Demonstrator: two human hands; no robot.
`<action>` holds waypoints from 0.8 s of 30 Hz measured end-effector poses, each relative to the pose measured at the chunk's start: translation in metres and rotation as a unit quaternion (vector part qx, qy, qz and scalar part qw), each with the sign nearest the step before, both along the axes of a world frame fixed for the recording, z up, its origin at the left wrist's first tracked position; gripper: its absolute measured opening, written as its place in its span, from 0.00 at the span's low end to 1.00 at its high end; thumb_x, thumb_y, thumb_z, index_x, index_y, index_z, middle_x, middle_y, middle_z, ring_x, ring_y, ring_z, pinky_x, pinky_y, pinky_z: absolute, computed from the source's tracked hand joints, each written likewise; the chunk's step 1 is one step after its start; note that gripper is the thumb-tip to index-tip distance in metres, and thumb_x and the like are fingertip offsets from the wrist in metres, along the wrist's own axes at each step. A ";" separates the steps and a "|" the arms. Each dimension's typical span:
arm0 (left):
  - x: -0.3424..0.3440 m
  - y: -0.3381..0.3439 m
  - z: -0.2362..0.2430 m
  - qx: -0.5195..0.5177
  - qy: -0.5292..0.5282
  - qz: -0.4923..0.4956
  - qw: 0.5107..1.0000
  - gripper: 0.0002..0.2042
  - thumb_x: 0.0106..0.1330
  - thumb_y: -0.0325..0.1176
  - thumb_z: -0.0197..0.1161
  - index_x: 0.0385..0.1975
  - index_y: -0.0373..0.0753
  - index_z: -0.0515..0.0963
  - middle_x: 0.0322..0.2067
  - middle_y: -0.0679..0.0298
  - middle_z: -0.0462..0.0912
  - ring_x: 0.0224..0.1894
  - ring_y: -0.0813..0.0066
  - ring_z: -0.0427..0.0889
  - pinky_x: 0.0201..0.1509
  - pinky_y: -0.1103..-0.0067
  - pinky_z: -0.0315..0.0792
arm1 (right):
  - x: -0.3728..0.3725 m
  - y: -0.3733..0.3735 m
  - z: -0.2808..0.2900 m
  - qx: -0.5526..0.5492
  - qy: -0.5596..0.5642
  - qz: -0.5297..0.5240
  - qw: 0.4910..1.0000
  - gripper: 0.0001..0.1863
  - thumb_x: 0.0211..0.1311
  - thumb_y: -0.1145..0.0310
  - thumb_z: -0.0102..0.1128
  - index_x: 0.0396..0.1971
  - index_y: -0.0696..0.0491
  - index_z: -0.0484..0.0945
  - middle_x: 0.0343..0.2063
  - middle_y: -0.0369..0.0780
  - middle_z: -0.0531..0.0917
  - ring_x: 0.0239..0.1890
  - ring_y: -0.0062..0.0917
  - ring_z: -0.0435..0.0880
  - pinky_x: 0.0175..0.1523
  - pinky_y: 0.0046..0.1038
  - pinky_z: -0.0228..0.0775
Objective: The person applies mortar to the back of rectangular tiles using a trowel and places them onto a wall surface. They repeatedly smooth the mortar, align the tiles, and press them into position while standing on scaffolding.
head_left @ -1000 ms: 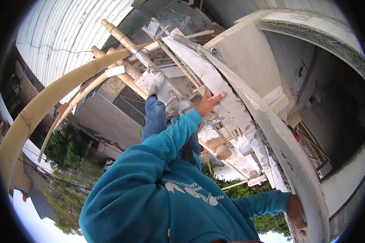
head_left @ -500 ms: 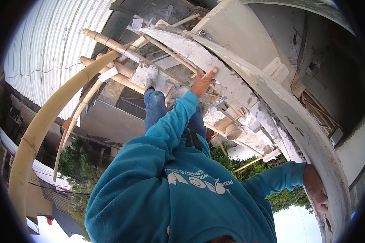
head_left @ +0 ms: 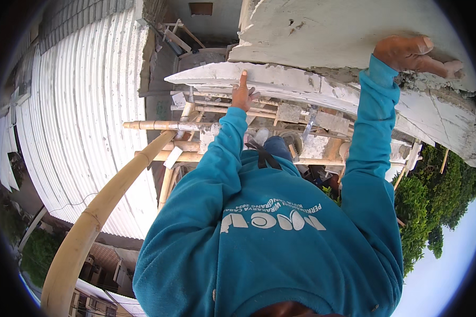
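Observation:
My left hand rests at the edge of a long white-grey plastered ledge, its index finger stretched out on the ledge and its thumb apart. Farther right, my right hand lies with fingers extended against the grey plastered wall, just above a rough, crumbly joint. Neither hand appears to hold anything. Both arms reach forward in teal sleeves. Below the ledge are mortar-stained scaffold boards and a round bucket, partly hidden by my body.
A thick bamboo pole slants up on my left to crossing bamboo scaffold poles. Beyond it lies a corrugated white roof. Green trees stand at the right, far below. Loose timber lies past the ledge's pointed end.
My view has turned toward the ledge and wall. My right hand has moved from the ledge's right part up to the wall; my left hand now touches the ledge with its index finger extended.

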State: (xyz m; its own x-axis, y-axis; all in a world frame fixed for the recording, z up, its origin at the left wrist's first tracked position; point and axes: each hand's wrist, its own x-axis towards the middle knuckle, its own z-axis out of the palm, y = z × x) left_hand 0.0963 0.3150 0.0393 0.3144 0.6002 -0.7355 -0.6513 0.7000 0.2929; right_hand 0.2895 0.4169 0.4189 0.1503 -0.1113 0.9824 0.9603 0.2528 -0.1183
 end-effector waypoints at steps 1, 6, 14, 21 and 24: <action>-0.020 0.003 0.002 0.007 0.015 -0.008 1.000 0.52 0.52 0.58 0.66 0.68 0.37 0.41 0.65 0.46 0.44 0.66 0.39 0.52 0.59 0.52 0.66 | -0.006 0.008 -0.005 0.007 0.002 -0.001 1.000 0.34 0.66 0.54 0.45 0.66 0.54 0.49 0.53 0.41 0.67 0.58 0.27 0.66 0.58 0.27 0.60; -0.086 0.003 0.017 0.043 0.060 -0.062 0.995 0.54 0.54 0.61 0.62 0.69 0.41 0.34 0.67 0.43 0.33 0.66 0.38 0.50 0.60 0.53 0.67 | -0.011 0.012 0.000 0.003 -0.045 -0.099 0.994 0.35 0.62 0.53 0.45 0.63 0.62 0.56 0.63 0.54 0.56 0.68 0.49 0.49 0.69 0.47 0.38; -0.118 -0.012 0.051 0.013 0.101 -0.066 0.993 0.50 0.58 0.58 0.60 0.69 0.44 0.34 0.67 0.42 0.35 0.66 0.38 0.50 0.60 0.50 0.65 | -0.031 -0.011 0.025 -0.006 -0.051 -0.112 0.992 0.34 0.61 0.56 0.45 0.62 0.63 0.56 0.61 0.57 0.58 0.65 0.53 0.53 0.68 0.49 0.41; -0.161 -0.030 0.042 0.087 0.185 -0.243 0.948 0.39 0.63 0.50 0.58 0.66 0.34 0.48 0.66 0.43 0.49 0.66 0.43 0.53 0.60 0.54 0.66 | -0.022 -0.004 0.035 0.070 -0.064 -0.099 0.991 0.35 0.56 0.59 0.49 0.62 0.59 0.56 0.62 0.57 0.56 0.65 0.53 0.53 0.67 0.52 0.42; -0.193 -0.051 0.041 0.095 0.225 -0.286 0.926 0.39 0.63 0.49 0.59 0.66 0.33 0.49 0.66 0.43 0.50 0.66 0.44 0.54 0.59 0.56 0.67 | -0.026 -0.010 0.033 0.054 -0.042 -0.088 0.994 0.35 0.54 0.60 0.51 0.62 0.58 0.56 0.63 0.57 0.56 0.65 0.54 0.53 0.67 0.53 0.42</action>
State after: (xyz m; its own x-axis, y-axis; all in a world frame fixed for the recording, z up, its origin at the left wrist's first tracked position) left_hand -0.0962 0.2645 0.0805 0.3089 0.5620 -0.7673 0.0289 0.8008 0.5982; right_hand 0.2639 0.4069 0.4522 0.0378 -0.2341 0.9715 0.9961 0.0865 -0.0179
